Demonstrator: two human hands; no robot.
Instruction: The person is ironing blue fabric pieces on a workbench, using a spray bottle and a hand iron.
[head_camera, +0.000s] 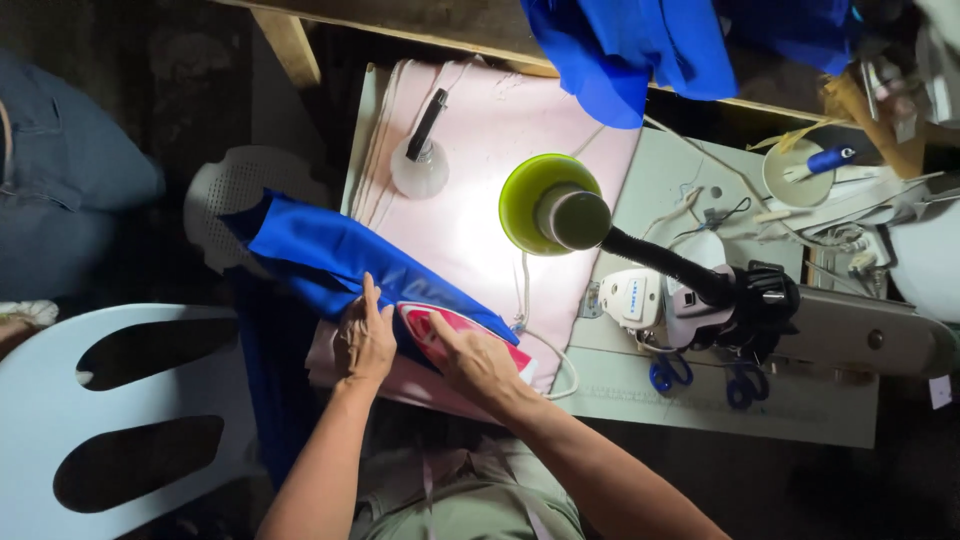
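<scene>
Our flat, open left hand (364, 340) should keep the blue cloth (330, 255) taut while our right hand (478, 362) grips the iron (440, 330).

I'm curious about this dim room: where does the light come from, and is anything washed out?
Head view: the green-shaded lamp lights the pink pad, which glares pale beneath it; corners fall dark; both hands, left and right, stay sharp on blue fabric.
</scene>
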